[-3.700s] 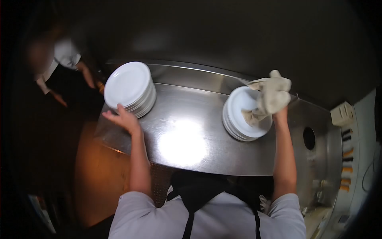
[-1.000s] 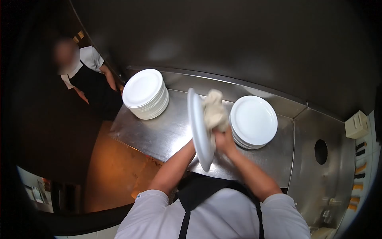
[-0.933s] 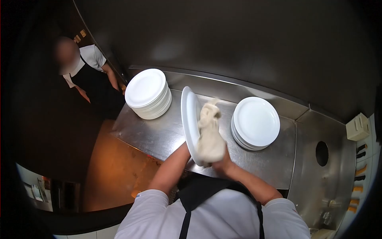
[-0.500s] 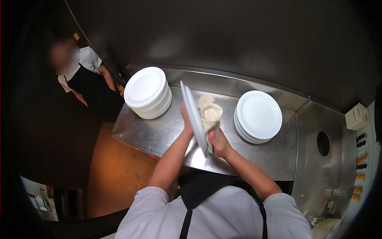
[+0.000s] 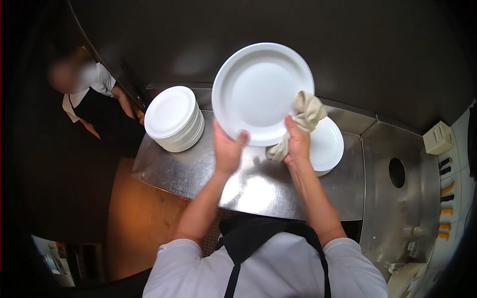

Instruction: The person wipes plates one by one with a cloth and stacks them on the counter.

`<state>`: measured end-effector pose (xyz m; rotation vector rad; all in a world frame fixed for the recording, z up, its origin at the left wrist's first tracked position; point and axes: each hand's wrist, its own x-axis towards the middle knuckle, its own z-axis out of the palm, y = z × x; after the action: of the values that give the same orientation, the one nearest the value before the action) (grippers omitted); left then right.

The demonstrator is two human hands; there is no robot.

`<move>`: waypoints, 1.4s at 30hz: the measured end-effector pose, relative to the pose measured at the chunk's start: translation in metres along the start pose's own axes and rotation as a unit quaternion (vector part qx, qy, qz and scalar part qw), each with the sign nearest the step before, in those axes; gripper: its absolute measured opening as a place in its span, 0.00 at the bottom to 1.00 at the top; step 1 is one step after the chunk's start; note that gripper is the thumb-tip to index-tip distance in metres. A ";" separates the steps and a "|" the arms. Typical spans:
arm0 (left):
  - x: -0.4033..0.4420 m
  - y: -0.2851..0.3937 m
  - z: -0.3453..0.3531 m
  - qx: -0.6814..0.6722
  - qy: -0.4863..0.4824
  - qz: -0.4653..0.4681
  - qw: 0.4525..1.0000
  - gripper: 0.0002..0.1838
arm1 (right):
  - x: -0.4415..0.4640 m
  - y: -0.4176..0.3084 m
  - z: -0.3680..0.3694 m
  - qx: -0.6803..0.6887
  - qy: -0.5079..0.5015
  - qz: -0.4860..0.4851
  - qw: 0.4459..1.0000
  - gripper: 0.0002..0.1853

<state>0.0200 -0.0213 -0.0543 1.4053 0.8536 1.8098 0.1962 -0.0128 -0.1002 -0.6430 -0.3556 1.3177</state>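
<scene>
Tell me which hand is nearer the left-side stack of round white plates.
Left. The left hand holding a round white plate is right of that stack; the right hand, holding a crumpled beige cloth, is farther right.

There's 2 plate stacks, 1 plate outside those, just the 1 cloth, the wearer's 2 hands, plus 1 co-worker.

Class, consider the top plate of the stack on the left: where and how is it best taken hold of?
Probably grip the top plate by its near rim, thumb above, coming from the person's side. It lies face up with its broad rim exposed; bare counter fronts the stack, while the steel backsplash stands behind.
</scene>
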 end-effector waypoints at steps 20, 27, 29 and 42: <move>-0.020 -0.019 -0.066 0.278 -0.324 -0.022 0.904 0.33 | -0.026 -0.045 0.102 -0.551 -0.493 -0.206 0.641 0.21; 0.015 -0.017 -0.169 0.080 0.181 -0.183 0.963 0.22 | 0.000 -0.092 0.005 -0.550 -0.255 -0.415 0.679 0.22; 0.030 -0.021 -0.203 0.042 0.292 -0.175 0.939 0.18 | 0.000 -0.089 -0.037 -0.651 -0.240 -0.437 0.573 0.27; 0.050 -0.062 -0.252 0.108 0.432 -0.115 0.888 0.24 | -0.027 -0.081 -0.070 -0.437 -0.175 -0.367 0.803 0.25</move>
<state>-0.2274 0.0321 -0.1302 0.5042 1.6246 2.1906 0.2937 -0.0647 -0.1020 -0.8841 -1.4212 0.4391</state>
